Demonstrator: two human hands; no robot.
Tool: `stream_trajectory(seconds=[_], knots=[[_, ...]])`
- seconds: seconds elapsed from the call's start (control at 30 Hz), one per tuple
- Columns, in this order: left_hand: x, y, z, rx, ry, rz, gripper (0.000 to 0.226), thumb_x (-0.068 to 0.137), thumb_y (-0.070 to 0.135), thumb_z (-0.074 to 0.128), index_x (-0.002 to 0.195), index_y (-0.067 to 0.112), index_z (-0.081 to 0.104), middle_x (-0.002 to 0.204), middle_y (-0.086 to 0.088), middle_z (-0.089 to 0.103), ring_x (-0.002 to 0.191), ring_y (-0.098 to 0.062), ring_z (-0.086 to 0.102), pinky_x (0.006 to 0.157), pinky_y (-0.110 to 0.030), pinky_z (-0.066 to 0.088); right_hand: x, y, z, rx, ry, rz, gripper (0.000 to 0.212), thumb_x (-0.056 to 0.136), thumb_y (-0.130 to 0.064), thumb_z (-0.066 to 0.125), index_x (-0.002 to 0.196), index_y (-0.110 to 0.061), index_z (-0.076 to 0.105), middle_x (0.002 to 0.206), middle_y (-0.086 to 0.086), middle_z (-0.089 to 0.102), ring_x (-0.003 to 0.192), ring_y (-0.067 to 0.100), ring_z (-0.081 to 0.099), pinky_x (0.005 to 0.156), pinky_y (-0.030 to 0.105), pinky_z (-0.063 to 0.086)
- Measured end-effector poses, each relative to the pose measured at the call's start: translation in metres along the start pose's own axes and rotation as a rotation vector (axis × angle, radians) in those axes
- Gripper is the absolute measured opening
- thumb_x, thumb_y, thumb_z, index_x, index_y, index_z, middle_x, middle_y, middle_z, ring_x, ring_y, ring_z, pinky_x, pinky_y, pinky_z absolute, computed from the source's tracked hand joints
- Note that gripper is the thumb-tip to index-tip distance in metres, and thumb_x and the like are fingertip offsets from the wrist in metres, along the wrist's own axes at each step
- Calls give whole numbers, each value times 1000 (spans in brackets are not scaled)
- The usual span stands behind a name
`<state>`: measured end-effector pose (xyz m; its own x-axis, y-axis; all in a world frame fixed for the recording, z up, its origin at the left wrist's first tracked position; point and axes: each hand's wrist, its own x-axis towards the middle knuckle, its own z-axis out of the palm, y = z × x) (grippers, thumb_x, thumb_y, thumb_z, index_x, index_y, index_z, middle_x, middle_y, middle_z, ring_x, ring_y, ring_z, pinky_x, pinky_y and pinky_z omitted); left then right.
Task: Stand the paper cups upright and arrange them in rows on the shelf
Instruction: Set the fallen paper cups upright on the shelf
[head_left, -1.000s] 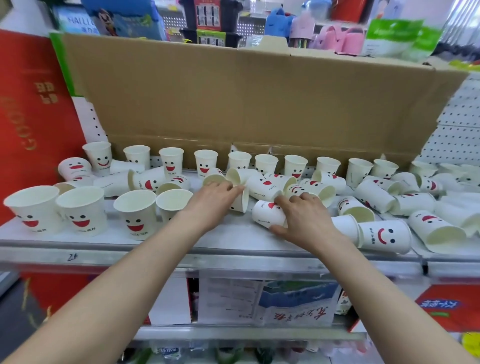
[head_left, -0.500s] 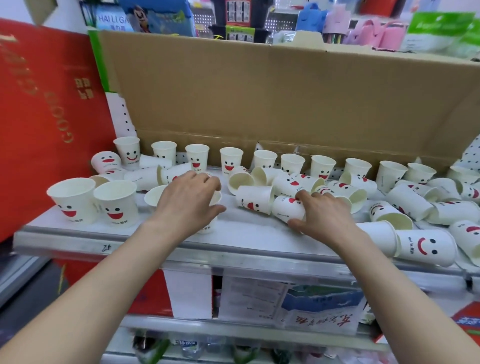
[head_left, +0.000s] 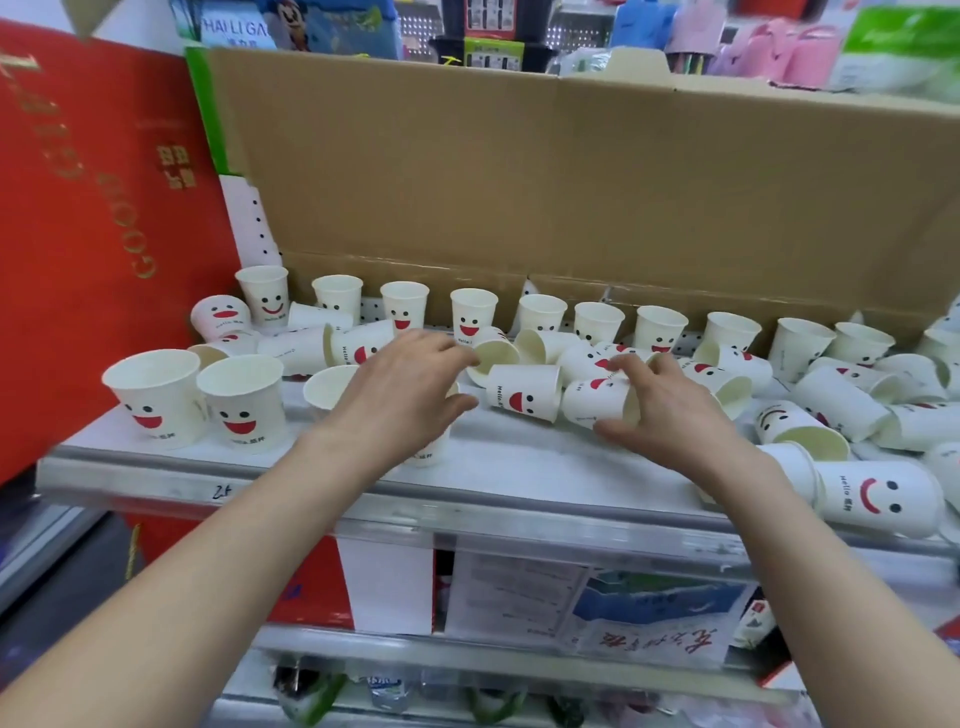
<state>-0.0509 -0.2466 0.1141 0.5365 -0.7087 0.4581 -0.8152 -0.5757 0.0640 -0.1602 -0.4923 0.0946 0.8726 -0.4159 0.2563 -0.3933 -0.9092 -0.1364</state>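
White smiley-face paper cups (head_left: 524, 398) crowd the shelf (head_left: 519, 467): an upright row (head_left: 597, 322) along the back, two upright at front left (head_left: 241, 400), many lying tipped over.

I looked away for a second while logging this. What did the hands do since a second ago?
The left hand carried a cup leftward and set it upright in the front row. The right hand now grips a lying cup. The back row is unchanged.

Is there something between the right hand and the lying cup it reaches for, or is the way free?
Nothing visible is in the way. The right hand is already at the lying cup, thumb under its rim and fingers over its side. The neighbouring lying cup is close on its left, but not between hand and cup.
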Motion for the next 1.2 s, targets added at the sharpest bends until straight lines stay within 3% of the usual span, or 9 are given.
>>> stream_trajectory(seconds=[0.13,0.23,0.43,0.63,0.77,0.87,1.0,1.1,1.2], knots=[[51,33,43,51,-94,138,56,84,15,68,135,21,46,131,-1,50,123,-22,41,97,-33,39,2,11,-7,99,0,-41,74,73,-43,74,132,-20,38,132,4,44,115,25,48,89,35,42],[75,46,78,101,-238,108,71,82,2,62,143,20,31,139,-12,40,134,-31,31,103,-42,39,2,19,-12,109,-48,-57,72,71,-50,73,130,-23,40,132,3,44,118,23,47,94,38,44],[81,51,92,3,-219,-2,68,80,25,71,137,27,34,130,-11,38,110,-34,53,81,-43,48,1,30,-20,106,-84,-92,81,79,-64,63,144,-25,34,145,5,41,136,24,35,108,38,34],[51,53,48,-237,-86,-72,43,81,46,66,114,26,46,124,4,47,107,-17,50,86,-34,41,4,26,-15,80,-102,-148,78,76,-69,60,138,-24,44,137,4,48,128,22,40,104,41,40],[27,50,43,-179,-159,-56,26,81,43,68,96,23,62,115,8,58,99,-16,56,81,-36,47,1,24,-14,83,-208,-165,92,74,-73,61,147,-24,34,147,2,39,132,22,38,108,40,38],[15,54,41,-132,-145,-91,26,81,44,68,94,21,69,118,6,61,104,-20,57,82,-37,48,1,35,-26,141,-333,-230,91,78,-57,68,152,-29,23,156,-4,27,139,18,31,111,35,31],[10,63,31,-63,-135,-134,32,83,45,67,96,16,72,138,2,52,121,-20,49,94,-34,41,3,48,-39,207,-411,-330,79,81,-29,69,149,-35,30,155,-12,28,137,11,31,102,24,29],[6,71,25,-12,-127,-147,34,82,45,67,96,14,72,139,3,50,116,-22,53,90,-31,41,4,44,-37,204,-313,-342,70,81,-37,70,144,-30,41,145,-6,40,127,14,41,90,24,32],[1,76,26,-23,-82,-173,33,77,47,71,96,22,59,121,5,53,106,-18,51,79,-27,38,3,33,-29,147,-211,-362,68,79,-53,69,138,-27,48,135,-1,45,119,18,45,86,28,35]])
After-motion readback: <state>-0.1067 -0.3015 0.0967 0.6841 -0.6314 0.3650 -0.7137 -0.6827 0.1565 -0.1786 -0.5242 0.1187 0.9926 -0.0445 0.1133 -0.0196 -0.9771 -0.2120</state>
